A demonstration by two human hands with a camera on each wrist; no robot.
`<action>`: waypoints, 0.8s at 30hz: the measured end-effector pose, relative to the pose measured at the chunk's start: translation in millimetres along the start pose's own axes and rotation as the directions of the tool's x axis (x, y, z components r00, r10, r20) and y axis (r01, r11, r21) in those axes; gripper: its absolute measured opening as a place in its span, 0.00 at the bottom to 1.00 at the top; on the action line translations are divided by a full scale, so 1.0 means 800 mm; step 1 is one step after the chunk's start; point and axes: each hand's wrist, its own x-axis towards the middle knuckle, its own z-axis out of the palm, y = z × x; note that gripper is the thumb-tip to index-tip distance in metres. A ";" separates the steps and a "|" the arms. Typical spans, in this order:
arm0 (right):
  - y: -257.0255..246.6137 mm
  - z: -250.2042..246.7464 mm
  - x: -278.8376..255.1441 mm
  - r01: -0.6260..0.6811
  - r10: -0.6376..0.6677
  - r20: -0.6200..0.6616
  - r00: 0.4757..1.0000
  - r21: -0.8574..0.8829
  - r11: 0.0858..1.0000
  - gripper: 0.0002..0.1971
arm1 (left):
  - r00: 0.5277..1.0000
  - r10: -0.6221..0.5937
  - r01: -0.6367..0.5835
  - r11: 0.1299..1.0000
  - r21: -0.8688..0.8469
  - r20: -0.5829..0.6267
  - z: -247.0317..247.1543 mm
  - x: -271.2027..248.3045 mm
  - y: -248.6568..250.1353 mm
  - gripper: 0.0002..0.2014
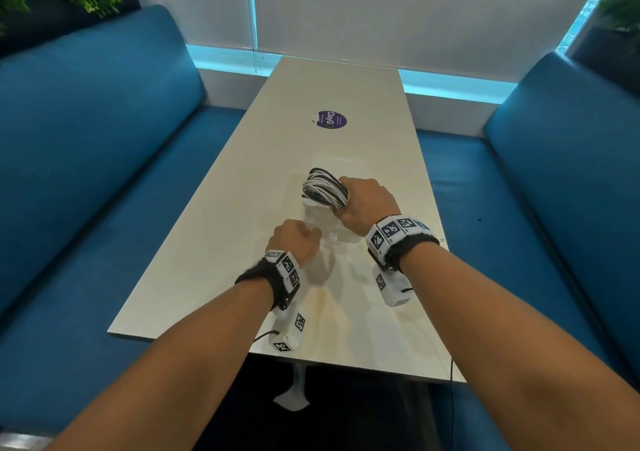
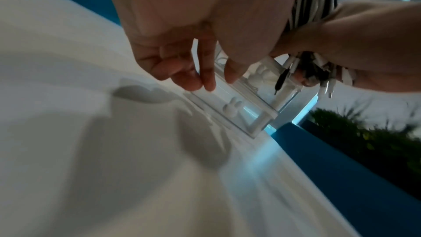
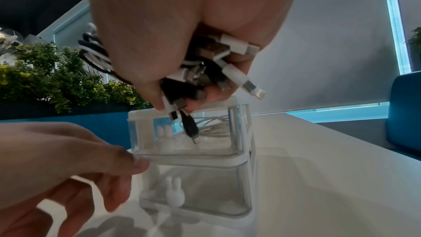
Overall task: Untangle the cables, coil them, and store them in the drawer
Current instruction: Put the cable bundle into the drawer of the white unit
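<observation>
My right hand [image 1: 343,197] grips a coil of white and black cables [image 1: 322,187] just above a small clear drawer unit [image 1: 320,216] on the table. In the right wrist view, several plug ends [image 3: 227,71] hang from my right hand [image 3: 182,104] over the top drawer [image 3: 145,132]. A white cable [image 3: 212,129] lies inside that drawer. The lower drawer [image 3: 205,195] has a white bunny knob [image 3: 173,192]. My left hand [image 1: 311,234] is at the unit's front left corner, holding nothing. Its thumb tip [image 3: 136,161] touches the rim between the two drawers.
The long cream table [image 1: 225,242] carries a purple round sticker [image 1: 331,120] further back. Blue benches [image 1: 104,173] run along both sides. Plants [image 3: 56,78] stand behind the benches, and a white blind covers the far window.
</observation>
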 end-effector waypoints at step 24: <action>-0.005 0.005 0.000 -0.007 0.006 -0.013 1.000 -0.023 1.000 0.10 | 0.975 -0.185 0.189 0.981 -0.031 0.121 -0.055 -0.007 -0.019 0.32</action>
